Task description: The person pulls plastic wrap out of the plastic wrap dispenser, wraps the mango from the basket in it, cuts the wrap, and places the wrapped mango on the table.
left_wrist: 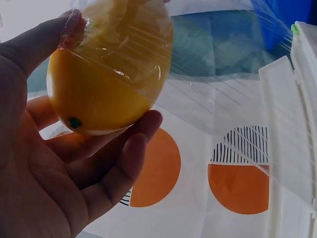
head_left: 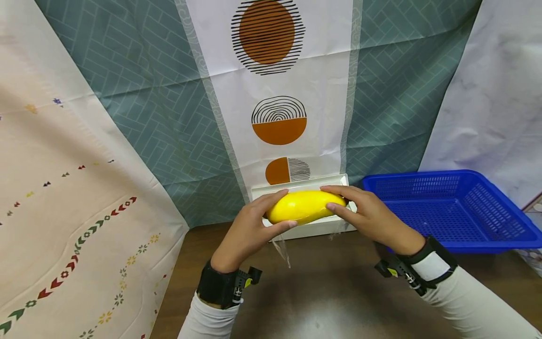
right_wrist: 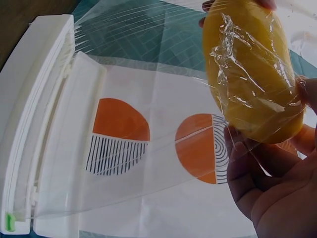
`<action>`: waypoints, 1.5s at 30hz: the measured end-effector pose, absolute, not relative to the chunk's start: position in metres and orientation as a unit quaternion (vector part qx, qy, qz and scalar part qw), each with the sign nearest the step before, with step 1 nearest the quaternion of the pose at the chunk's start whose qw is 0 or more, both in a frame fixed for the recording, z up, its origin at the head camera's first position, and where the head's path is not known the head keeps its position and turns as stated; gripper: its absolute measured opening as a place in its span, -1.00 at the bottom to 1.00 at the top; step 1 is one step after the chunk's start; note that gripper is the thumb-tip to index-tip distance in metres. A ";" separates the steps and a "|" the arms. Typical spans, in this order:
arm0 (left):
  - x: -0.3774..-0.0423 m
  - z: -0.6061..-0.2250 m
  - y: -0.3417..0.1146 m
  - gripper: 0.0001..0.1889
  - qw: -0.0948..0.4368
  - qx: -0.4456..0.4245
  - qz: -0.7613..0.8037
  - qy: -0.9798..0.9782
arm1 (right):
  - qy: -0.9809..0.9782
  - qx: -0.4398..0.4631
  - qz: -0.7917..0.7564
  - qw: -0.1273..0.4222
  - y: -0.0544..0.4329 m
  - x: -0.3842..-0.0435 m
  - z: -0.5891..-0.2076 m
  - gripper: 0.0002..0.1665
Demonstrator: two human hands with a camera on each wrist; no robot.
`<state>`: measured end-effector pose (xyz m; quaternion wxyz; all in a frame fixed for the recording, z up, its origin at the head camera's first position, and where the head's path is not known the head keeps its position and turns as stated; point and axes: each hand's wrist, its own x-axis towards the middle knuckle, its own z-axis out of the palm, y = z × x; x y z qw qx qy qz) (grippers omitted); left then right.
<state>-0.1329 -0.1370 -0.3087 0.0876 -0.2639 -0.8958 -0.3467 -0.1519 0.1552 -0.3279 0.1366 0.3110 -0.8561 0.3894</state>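
A smooth yellow oblong fruit (head_left: 308,207), with a small green spot at one end in the left wrist view, is held up between both hands. My left hand (head_left: 243,231) grips its left end, thumb along the near side. The right hand (head_left: 378,221) pinches the other end between thumb and fingers. Clear cling film (right_wrist: 148,198) lies wrinkled over the fruit and stretches from it to a white cling film dispenser (head_left: 315,230) behind, whose lid stands raised. Loose film (head_left: 282,250) hangs below the left hand.
To the right on the brown table (head_left: 313,292) stands a blue plastic basket (head_left: 457,244) with perforated walls. Patterned cloth (head_left: 169,117) hangs behind the dispenser, and a cream printed cloth (head_left: 76,188) covers the left side.
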 end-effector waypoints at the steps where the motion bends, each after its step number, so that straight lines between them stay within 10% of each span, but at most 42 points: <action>1: -0.133 -0.309 -0.137 -0.30 0.079 -0.264 -0.350 -0.895 | -0.858 0.307 0.391 0.130 0.155 -0.151 -0.328 -0.52; 24: -0.130 -0.344 -0.140 -0.57 -0.028 -0.240 -0.409 -0.880 | -0.860 0.264 0.419 0.122 0.156 -0.137 -0.361 -0.57; 34: -0.128 -0.355 -0.140 -0.55 -0.043 -0.231 -0.422 -0.876 | -0.764 0.213 0.462 0.397 0.139 -0.098 -0.415 -0.19; 45: -0.127 -0.365 -0.138 -0.59 -0.049 -0.237 -0.446 -0.862 | -0.757 0.168 0.446 0.448 0.116 -0.092 -0.440 -0.48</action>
